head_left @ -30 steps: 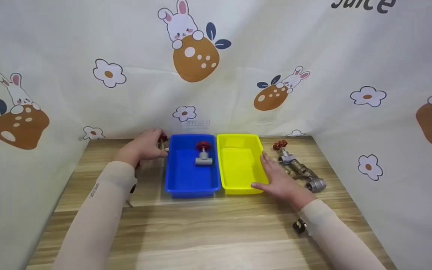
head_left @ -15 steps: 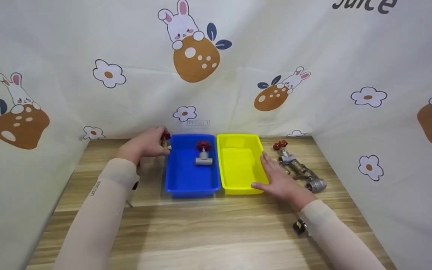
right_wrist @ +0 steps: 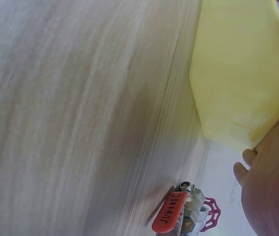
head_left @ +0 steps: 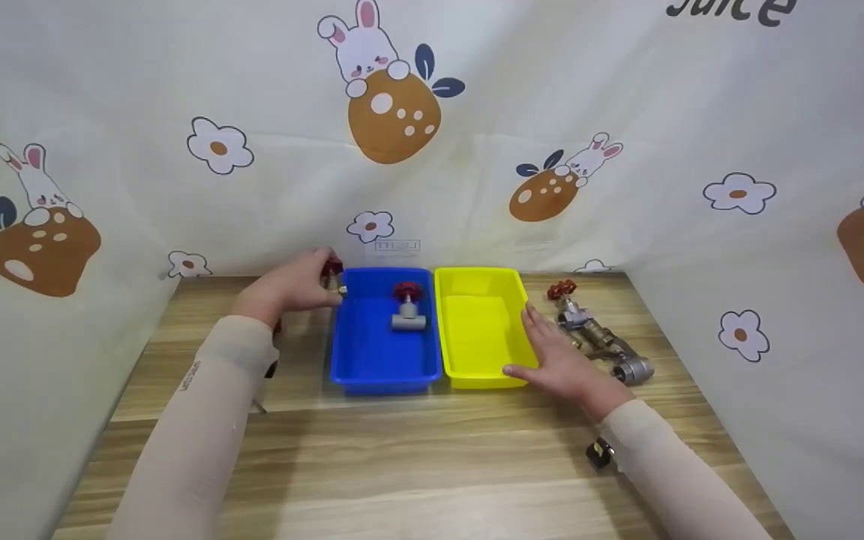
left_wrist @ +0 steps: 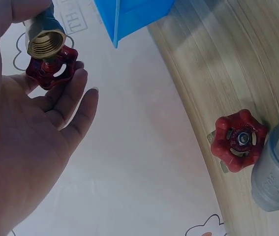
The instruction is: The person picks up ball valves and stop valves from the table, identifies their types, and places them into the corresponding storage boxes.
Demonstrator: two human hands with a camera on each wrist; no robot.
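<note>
Blue tray (head_left: pixel 372 349) down on the wooden table (head_left: pixel 402 465), and inside it sits a grey valve (head_left: pixel 408 310) with a red wheel, near the right wall. By the far left corner of the blue tray, the person's left hand (head_left: pixel 289 285) has hold of another one, a brass-ended valve (left_wrist: pixel 43 37). Thumb on one side, fingers on the other, it grips that valve (its wheel is red too, and the hole at its end has screw lines inside). I can't tell if the valve touches the blue tray.

Just right of the blue tray is a yellow tray (head_left: pixel 477 330). The right hand (head_left: pixel 559 367) rests on the yellow tray's right edge, fingers long and straight, not clenched.

Farther right of the blue tray, past the yellow one, a bunch of metal valves (head_left: pixel 595 332) lies on the table. One has a red wheel, and one has an orange-red handle (right_wrist: pixel 170 214) with dark letters on it. Left of the blue tray, a red-wheeled valve (left_wrist: pixel 238 140) lies next to a silver pipe piece (left_wrist: pixel 277 174) (the left arm (head_left: pixel 207 405) covers most of that spot). Behind the blue tray hangs a pale cloth (head_left: pixel 289 187) with bunnies and flowers.
</note>
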